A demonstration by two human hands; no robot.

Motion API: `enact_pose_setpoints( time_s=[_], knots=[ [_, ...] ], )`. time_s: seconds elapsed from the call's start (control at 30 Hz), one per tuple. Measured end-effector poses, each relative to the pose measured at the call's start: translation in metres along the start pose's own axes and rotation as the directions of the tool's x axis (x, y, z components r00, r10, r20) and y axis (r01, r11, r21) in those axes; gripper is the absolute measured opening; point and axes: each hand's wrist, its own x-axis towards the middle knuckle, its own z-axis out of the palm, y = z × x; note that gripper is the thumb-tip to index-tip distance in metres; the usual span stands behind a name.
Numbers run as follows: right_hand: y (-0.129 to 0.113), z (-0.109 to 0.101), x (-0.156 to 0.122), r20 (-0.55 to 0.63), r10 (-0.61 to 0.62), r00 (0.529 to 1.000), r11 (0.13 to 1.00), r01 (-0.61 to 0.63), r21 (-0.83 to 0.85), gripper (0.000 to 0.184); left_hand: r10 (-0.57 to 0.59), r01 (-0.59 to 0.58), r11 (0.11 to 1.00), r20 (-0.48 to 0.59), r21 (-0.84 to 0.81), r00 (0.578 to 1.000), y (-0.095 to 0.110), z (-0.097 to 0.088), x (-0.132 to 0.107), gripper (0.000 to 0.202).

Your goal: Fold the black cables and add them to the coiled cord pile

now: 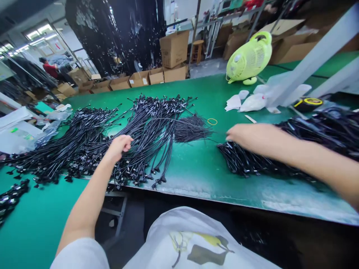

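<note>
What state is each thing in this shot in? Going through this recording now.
Left hand: curled, resting on the black cables.
Right hand: fingers extended, just over the cable heap; contact unclear.
Black cables: loose, fanned out across the bench.
Cable heap: tangled, piled up.
Yellow rubber band: lying loose on the bench.
Lime-green fan: tilted, not upright.
Cardboard boxes: stacked beyond the bench.

Two hands (120, 147) (249, 136), one fan (249, 58), perhaps four cable bundles (148, 130).

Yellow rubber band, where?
Head view: the yellow rubber band lies on the green mat, just right of the short black cable bundle, above the right hand.
</note>
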Motion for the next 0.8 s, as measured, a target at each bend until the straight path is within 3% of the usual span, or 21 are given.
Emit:
enact_pose_setpoints(
  time_s=[0.03,0.1,0.13,0.17,0.23,0.33,0.43,0.47,0.5,0.57,0.63,0.7,0.8],
  knots=[
    [-0.025,0.006,-0.007,0.088,-0.095,0.992,0.995,0.093,0.021,0.022,-0.008,0.011,1.0,0.141,-0.023,0.99,-0.001,0.023,-0.016,0.014],
    [-0.075,0.005,-0.013,0.13,-0.382,0.915,0.916,0.356,0.187,0.019,0.132,-0.122,0.991,0.274,-0.051,0.953,0.003,0.07,-0.049,0.019],
    [-0.094,-0.001,-0.012,0.088,-0.419,0.904,0.893,0.392,0.223,0.02,0.223,-0.206,0.975,0.304,-0.086,0.926,0.005,0.09,-0.063,0.019],
    [-0.108,-0.009,-0.009,0.034,-0.403,0.915,0.895,0.386,0.223,0.022,0.248,-0.218,0.969,0.375,-0.12,0.893,0.007,0.105,-0.076,0.021],
    [-0.116,-0.022,0.002,-0.061,-0.281,0.958,0.944,0.288,0.16,0.028,0.223,-0.108,0.959,0.463,-0.262,0.858,0.01,0.123,-0.094,0.025],
    [-0.095,-0.024,0.018,-0.127,-0.118,0.985,0.99,0.127,0.065,0.036,0.123,0.172,0.877,0.555,-0.449,0.823,0.007,0.118,-0.102,0.032],
    [-0.063,-0.001,0.021,-0.16,-0.036,0.986,0.992,0.054,0.112,0.037,0.099,0.34,0.776,0.636,-0.531,0.766,0.006,0.095,-0.096,0.03],
    [-0.054,0.009,0.019,-0.167,-0.039,0.985,0.982,0.069,0.174,0.036,0.105,0.371,0.72,0.62,-0.587,0.778,0.006,0.086,-0.094,0.027],
    [-0.047,0.019,0.016,-0.178,-0.054,0.983,0.964,0.098,0.248,0.034,0.11,0.376,0.644,0.567,-0.666,0.816,0.008,0.077,-0.09,0.024],
    [-0.037,0.034,0.007,-0.221,-0.086,0.971,0.912,0.166,0.375,0.033,0.091,0.312,0.48,0.4,-0.82,0.912,0.011,0.063,-0.084,0.021],
    [-0.036,0.041,-0.003,-0.281,-0.084,0.956,0.892,0.198,0.407,0.034,0.051,0.239,0.39,0.28,-0.889,0.959,0.013,0.055,-0.078,0.022],
    [-0.043,0.039,-0.013,-0.35,-0.072,0.934,0.93,0.19,0.315,0.033,0.036,0.211,0.402,0.246,-0.891,0.969,0.013,0.058,-0.072,0.022],
    [-0.07,0.028,-0.026,-0.417,-0.238,0.877,0.949,0.301,0.09,0.03,0.096,0.144,0.563,0.237,-0.814,0.967,0.012,0.08,-0.067,0.018]
  ],
)
